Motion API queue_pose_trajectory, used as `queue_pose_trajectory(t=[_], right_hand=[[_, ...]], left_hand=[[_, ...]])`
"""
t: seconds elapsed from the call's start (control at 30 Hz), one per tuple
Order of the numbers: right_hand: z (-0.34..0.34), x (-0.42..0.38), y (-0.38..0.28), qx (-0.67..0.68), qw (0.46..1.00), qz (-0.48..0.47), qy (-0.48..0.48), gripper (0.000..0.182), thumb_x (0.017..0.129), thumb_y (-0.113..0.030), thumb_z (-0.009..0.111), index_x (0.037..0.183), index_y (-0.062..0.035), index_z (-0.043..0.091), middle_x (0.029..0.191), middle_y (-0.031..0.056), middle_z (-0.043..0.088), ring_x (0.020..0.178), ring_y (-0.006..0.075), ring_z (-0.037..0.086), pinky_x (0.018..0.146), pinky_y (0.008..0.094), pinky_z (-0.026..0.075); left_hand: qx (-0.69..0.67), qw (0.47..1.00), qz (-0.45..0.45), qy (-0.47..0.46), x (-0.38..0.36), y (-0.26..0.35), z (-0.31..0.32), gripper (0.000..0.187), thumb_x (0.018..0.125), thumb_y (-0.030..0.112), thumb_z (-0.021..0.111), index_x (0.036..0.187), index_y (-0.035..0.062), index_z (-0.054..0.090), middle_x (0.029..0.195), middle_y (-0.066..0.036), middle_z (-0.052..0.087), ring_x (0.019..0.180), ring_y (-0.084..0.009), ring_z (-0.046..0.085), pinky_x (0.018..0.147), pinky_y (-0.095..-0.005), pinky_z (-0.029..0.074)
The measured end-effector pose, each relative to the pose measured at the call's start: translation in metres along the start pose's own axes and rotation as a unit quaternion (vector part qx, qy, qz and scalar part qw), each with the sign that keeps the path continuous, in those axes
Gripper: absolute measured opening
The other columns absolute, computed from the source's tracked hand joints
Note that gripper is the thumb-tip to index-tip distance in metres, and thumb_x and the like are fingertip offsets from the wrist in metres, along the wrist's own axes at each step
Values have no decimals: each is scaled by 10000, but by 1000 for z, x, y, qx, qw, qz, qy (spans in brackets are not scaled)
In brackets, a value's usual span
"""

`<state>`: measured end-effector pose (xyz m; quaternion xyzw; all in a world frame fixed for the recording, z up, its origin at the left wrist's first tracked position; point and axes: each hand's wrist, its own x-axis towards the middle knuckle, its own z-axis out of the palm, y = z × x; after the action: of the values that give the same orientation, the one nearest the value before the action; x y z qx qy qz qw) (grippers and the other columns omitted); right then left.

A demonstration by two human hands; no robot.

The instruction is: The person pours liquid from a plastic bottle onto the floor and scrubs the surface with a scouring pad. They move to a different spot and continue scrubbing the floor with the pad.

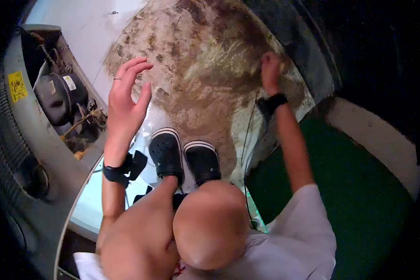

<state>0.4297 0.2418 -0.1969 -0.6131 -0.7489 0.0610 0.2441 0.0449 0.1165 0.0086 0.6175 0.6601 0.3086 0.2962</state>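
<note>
My left hand (128, 95) is raised over the floor with its fingers apart and slightly curled, a ring on one finger. Nothing shows between its fingers or thumb. Farther right, my right hand (270, 72) is closed above the brown-stained floor (196, 79). What its fingers hold, if anything, is too small to make out. A thin dark cord (247, 135) runs along the floor below it. Black bands (118, 173) circle both wrists. Between my arms, my feet stand in black clogs (166, 151) with white-striped rims, and my knees are bent.
To the left, an open recess holds a dark rounded unit (60, 95) with tangled cords. A yellow label (17, 86) marks the grey panel beside it. Green matting (331, 186) lies to the right, bordered by a pale curved edge (378, 135). The upper right is dark.
</note>
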Motion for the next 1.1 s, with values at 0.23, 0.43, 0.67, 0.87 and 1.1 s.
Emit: queue_pose_trajectory(t=[0.23,0.43,0.67,0.87,1.1], right_hand=[[7,35,-13,46,997,59,-1,52,753,-33,568,741,-23,618,711,173,603,710,382,579,636,415,457],[15,54,3,124,987,87,-45,48,734,23,568,740,-18,591,750,158,607,739,337,582,678,393,442],[10,28,-17,-21,999,23,-8,108,735,40,601,816,-31,600,787,125,602,815,272,580,729,359,460],[24,83,20,126,989,72,18,66,756,34,622,790,-22,617,728,134,603,702,276,589,667,349,464],[24,34,40,80,997,24,-4,65,813,-65,602,813,-4,622,778,141,619,753,261,595,701,355,470]], left_hand=[[52,998,-15,-7,-15,3,-10,268,803,3,550,1069,26,578,1217,-135,534,1172,-300,499,994,-369,377],[7,998,-57,-36,-10,1,10,297,804,-2,549,1097,40,574,1239,-133,528,1204,-297,477,1023,-377,354],[-13,997,-75,-30,-5,-11,9,312,795,-7,554,1100,50,578,1248,-128,528,1217,-292,471,1036,-378,345],[-7,996,-86,-33,-13,-17,6,312,783,-14,552,1087,50,585,1240,-129,535,1207,-302,483,1023,-386,360],[-14,994,-103,-24,-16,-25,5,303,783,-16,546,1079,40,581,1239,-136,533,1206,-307,483,1017,-384,364]])
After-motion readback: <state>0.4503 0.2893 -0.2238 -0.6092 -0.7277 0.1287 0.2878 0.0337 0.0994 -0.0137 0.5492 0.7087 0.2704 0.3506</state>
